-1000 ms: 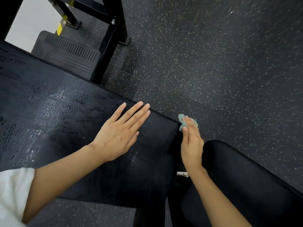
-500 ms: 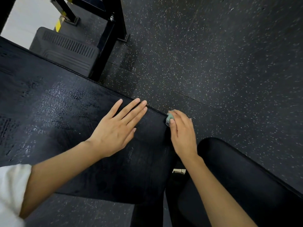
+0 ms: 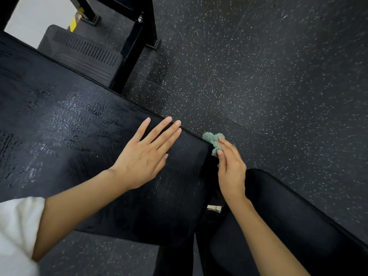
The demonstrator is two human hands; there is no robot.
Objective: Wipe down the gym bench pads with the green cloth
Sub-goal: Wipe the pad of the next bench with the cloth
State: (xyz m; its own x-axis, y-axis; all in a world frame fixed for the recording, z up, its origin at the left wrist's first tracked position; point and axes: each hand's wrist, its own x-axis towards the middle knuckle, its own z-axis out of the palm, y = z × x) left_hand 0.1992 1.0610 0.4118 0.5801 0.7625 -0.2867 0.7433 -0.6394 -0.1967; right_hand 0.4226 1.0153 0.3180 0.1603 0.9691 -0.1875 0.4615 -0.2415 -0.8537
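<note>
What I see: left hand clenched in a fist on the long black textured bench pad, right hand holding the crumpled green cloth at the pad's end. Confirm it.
No fist: the head view shows the left hand lying flat and open on the long black textured bench pad. The right hand does hold the crumpled green cloth at the pad's end.

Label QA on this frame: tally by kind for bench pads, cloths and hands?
Bench pads: 2, long pad, seat pad
Cloths: 1, green cloth
Hands: 2, left hand, right hand
Total: 5
</note>
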